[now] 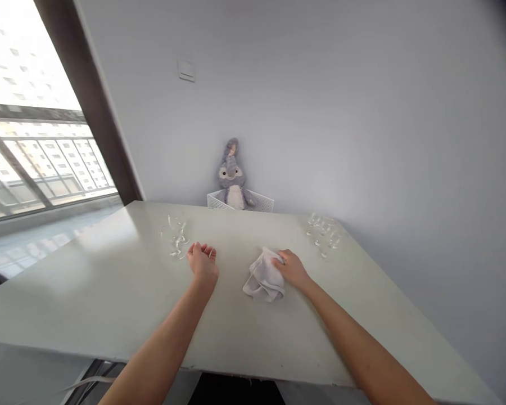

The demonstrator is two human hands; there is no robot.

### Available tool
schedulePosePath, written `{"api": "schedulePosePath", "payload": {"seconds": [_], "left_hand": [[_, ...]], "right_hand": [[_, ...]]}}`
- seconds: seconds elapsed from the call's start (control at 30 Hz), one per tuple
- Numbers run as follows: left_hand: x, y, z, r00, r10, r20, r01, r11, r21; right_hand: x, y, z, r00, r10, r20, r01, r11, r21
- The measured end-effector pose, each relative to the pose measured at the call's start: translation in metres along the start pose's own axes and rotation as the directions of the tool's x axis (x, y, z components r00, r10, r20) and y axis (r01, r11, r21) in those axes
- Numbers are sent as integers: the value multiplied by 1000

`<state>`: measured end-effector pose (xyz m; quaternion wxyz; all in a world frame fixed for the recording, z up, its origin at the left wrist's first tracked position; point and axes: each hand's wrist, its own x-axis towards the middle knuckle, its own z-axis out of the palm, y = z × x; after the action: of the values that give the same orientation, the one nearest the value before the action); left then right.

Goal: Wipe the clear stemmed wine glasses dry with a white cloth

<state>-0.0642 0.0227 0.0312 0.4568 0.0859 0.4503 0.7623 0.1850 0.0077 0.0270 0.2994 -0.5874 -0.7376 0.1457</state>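
Note:
A crumpled white cloth (265, 277) lies on the pale table (231, 332), right of the middle. My right hand (292, 269) is closed on its upper right edge, with thumb and fingers over the fabric. Left of the cloth, my left hand (201, 260) is just above the tabletop, palm partly turned up. Its fingers are loosely bent and apart, and nothing shows in them. Close beside its fingertips stand several clear stemmed glasses (177, 239); whether the hand touches the nearest one is hard to tell.
Another group of clear glasses (324, 232) stands near the table's right edge. At the back edge a grey plush toy (231, 179) sits in a white perforated basket (265, 203) against the wall. A window (37, 146) is on the left.

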Motion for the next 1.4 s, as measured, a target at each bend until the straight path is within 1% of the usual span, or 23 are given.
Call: {"api": "schedulePosePath", "payload": {"seconds": [0.07,0.13,0.17,0.2,0.27,0.33,0.37,0.43,0.5,0.57,0.63,0.73,0.83,0.9,0.97,1.03,1.07,1.1,1.13,1.2,1.23,1.3,1.4], "left_hand": [[14,10,-13,998,-10,-59,8,999,-36],[27,20,-23,996,-26,-84,21,998,-58],[33,25,-27,996,-45,-81,39,996,-75],[38,29,-29,995,-75,-68,67,992,-105],[47,36,-31,989,-146,-16,140,971,-194],[54,42,-31,979,-198,57,206,939,-276],[58,44,-31,975,-205,90,223,926,-303],[63,47,-30,973,-185,137,221,917,-333],[68,50,-29,974,-157,162,208,904,-372],[70,53,-27,974,-143,173,203,892,-404],[68,53,-24,973,-146,179,208,890,-406],[53,43,-13,962,-144,234,216,921,-323],[27,19,5,913,-155,377,230,959,-163],[8,-1,18,859,-170,484,221,974,-51],[-8,-22,29,802,-168,574,182,983,34],[-22,-40,36,747,-165,644,147,986,82],[-28,-49,37,725,-164,669,132,986,99],[-33,-56,38,705,-166,690,120,986,115],[-37,-62,38,687,-169,707,109,986,129],[-43,-70,36,656,-178,734,91,983,157],[-44,-72,35,646,-179,742,82,983,166],[-45,-73,33,644,-172,745,58,983,176],[-45,-68,29,660,-153,735,11,981,194]], "right_hand": [[3,0,-2,988,35,-149,-27,998,54],[7,4,-3,960,160,-228,-102,964,246],[9,7,-4,939,252,-236,-148,912,384],[12,10,-5,912,347,-219,-187,827,530],[18,16,-6,858,496,-133,-219,589,778],[21,21,-5,829,560,-10,-233,361,903],[21,22,-5,824,565,50,-247,278,928],[18,22,-3,825,550,134,-272,178,946],[13,19,-2,836,516,187,-289,124,949],[7,15,0,847,487,211,-285,81,955],[2,13,2,843,497,208,-264,45,963],[-1,13,5,802,583,133,-195,45,980],[-3,15,4,744,667,-34,-75,134,988],[-5,15,2,720,675,-162,-15,249,968],[-10,14,-1,713,641,-285,-3,410,912],[-15,9,-1,725,576,-377,-26,571,821],[-19,5,0,750,532,-393,-38,628,777],[-21,0,3,791,480,-379,-45,663,747],[-24,-6,6,845,421,-331,-48,675,736],[-28,-18,14,946,280,-163,-57,639,767],[-30,-23,18,975,207,-79,-62,599,798],[-32,-32,23,995,88,39,-77,498,864],[-32,-35,24,991,-25,128,-109,376,920]]}}
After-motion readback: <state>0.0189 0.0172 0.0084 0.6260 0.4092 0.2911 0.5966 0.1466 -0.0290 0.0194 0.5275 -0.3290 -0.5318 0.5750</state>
